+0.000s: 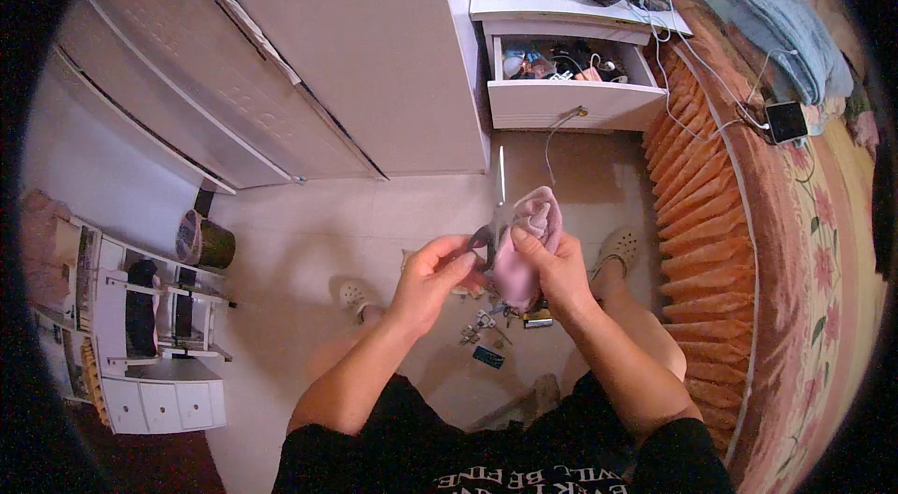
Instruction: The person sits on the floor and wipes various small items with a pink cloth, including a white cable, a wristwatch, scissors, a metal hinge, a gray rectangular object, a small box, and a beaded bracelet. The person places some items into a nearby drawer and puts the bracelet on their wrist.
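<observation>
Left hand: fingers closed on the handles of scissors, blades pointing away. Right hand: fingers gripping pink cloth just beside them, above the floor. Beyond: an open drawer.

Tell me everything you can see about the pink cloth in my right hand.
The cloth is pale pink and looks soft. It is bunched, with folds in its upper part and a smoother lower part. The right hand grips it in mid-air, thumb on its front. Scissors are just to its left; any contact is unclear.
</observation>
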`<action>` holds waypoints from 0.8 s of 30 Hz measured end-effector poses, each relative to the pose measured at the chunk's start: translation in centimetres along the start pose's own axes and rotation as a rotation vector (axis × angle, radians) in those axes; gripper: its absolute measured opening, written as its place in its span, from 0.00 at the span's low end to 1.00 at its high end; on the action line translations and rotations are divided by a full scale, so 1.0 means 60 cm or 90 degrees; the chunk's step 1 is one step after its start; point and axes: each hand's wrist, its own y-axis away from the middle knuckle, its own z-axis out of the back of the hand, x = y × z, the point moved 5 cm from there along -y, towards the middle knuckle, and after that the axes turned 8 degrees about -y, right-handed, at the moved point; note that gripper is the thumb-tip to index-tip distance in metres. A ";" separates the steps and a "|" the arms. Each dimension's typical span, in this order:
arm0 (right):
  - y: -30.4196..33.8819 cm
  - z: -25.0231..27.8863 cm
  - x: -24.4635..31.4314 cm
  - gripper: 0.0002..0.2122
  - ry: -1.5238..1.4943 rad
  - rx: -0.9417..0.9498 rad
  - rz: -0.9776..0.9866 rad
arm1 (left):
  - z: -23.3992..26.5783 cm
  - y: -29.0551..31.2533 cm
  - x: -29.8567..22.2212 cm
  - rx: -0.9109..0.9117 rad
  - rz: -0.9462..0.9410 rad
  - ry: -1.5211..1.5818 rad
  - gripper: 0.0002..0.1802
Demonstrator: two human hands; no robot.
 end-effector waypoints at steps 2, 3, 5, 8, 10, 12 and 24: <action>-0.004 -0.003 0.008 0.10 -0.015 0.012 0.002 | 0.000 -0.005 -0.006 -0.007 -0.009 0.004 0.11; -0.006 -0.002 0.010 0.10 -0.021 0.007 -0.010 | 0.000 -0.009 -0.004 -0.003 -0.014 -0.004 0.11; -0.005 -0.001 0.018 0.10 -0.034 0.001 -0.026 | -0.002 -0.016 -0.003 -0.005 -0.010 0.002 0.12; -0.010 0.015 0.027 0.11 -0.037 -0.033 -0.026 | -0.007 -0.033 0.002 -0.015 0.016 0.064 0.12; -0.016 0.025 0.038 0.11 -0.064 -0.044 -0.019 | -0.006 -0.049 0.007 -0.013 0.018 0.126 0.13; -0.018 0.034 0.054 0.11 -0.093 -0.062 -0.002 | -0.011 -0.071 -0.006 -0.007 0.021 0.127 0.12; -0.013 0.067 0.088 0.11 -0.142 -0.084 -0.051 | -0.041 -0.503 -0.171 -0.016 -0.070 0.153 0.06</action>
